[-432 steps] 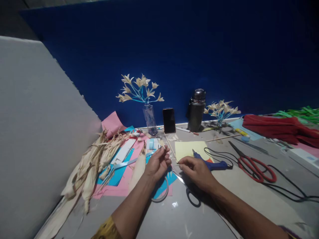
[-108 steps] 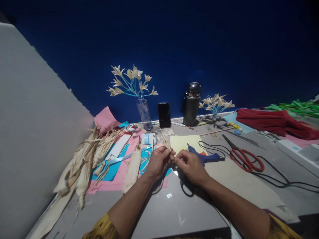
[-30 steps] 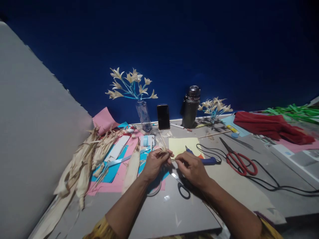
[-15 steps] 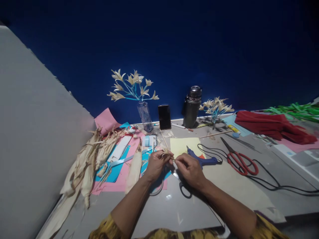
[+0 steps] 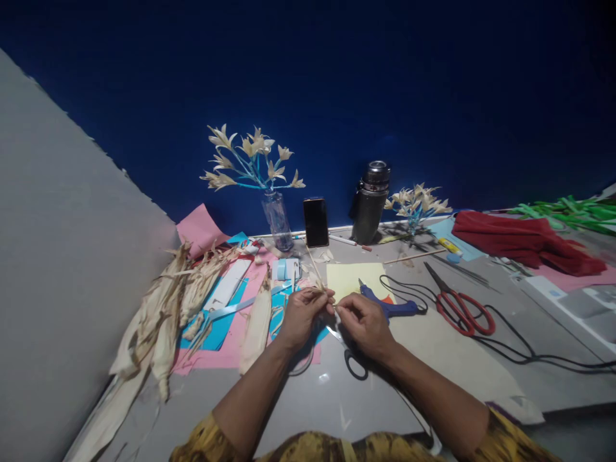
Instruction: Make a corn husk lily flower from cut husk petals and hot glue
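Note:
Over the middle of the table, my left hand (image 5: 302,314) is closed in a pinch on a small corn husk flower (image 5: 317,288), whose pale petals show only partly above the fingers. Close beside it my right hand (image 5: 364,322) pinches the flower's thin lower end, fingertips almost meeting the left ones. Below the hands lies a pair of scissors with black handles (image 5: 356,366), its blades partly covered. A blue glue gun (image 5: 397,308) rests just beyond my right hand, on a yellow paper sheet (image 5: 344,274).
Dried corn husks (image 5: 163,333) cover pink and blue paper at left. Husk flowers stand in a glass vase (image 5: 278,221), beside a phone (image 5: 316,222) and a flask (image 5: 371,202). Red-handled scissors (image 5: 466,313), a black cord (image 5: 524,350) and red cloth (image 5: 524,240) lie at right.
The view has shifted slightly, moving the scene a little left and up. My hands keep their pinch; the left fingers now cover more of the flower.

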`<control>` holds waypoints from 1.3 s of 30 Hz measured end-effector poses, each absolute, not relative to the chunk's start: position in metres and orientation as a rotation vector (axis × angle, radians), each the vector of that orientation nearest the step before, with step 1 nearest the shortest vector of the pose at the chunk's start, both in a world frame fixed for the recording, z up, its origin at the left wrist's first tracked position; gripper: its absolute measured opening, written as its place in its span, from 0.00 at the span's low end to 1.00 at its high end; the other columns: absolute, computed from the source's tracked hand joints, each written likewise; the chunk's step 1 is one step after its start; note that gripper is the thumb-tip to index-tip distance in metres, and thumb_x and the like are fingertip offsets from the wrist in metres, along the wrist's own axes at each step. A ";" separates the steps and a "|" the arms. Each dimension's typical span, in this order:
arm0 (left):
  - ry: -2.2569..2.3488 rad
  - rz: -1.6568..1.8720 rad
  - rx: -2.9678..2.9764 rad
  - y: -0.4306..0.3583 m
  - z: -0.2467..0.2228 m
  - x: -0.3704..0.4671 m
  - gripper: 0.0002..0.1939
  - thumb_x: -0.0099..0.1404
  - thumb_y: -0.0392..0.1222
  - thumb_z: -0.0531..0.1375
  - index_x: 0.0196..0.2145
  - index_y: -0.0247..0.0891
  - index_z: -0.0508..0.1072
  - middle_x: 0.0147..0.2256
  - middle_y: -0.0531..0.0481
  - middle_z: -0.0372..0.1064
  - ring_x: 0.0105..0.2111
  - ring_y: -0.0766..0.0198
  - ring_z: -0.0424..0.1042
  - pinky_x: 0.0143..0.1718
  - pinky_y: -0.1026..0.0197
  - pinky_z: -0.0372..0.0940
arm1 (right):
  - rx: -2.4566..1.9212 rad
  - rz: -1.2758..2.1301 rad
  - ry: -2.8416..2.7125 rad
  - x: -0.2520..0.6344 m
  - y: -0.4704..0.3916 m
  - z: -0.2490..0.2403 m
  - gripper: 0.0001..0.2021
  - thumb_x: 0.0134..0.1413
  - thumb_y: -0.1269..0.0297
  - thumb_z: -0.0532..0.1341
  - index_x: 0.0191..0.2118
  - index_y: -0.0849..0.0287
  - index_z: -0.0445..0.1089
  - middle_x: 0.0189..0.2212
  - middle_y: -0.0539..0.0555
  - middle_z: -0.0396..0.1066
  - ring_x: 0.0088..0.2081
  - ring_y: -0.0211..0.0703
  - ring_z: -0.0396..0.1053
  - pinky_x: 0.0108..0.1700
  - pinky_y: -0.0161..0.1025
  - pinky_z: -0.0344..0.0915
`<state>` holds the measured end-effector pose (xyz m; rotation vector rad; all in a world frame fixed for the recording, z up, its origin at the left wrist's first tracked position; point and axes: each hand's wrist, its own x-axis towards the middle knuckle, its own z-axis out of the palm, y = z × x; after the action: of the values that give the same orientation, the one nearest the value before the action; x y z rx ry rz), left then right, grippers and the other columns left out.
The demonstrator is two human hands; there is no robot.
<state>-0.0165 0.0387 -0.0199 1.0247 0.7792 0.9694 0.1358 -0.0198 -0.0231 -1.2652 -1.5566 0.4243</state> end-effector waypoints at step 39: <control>0.825 0.986 0.676 0.025 -0.005 -0.003 0.16 0.41 0.41 0.77 0.22 0.32 0.76 0.21 0.51 0.71 0.19 0.71 0.65 0.22 0.67 0.61 | -1.246 0.363 -1.533 0.131 -0.024 -0.022 0.09 0.60 0.71 0.59 0.29 0.57 0.69 0.24 0.50 0.70 0.25 0.38 0.65 0.29 0.35 0.61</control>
<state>-0.0025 0.0255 -0.0053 0.6757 0.8254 0.9860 0.1310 -0.0240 -0.0217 -1.2455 -1.5325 0.3627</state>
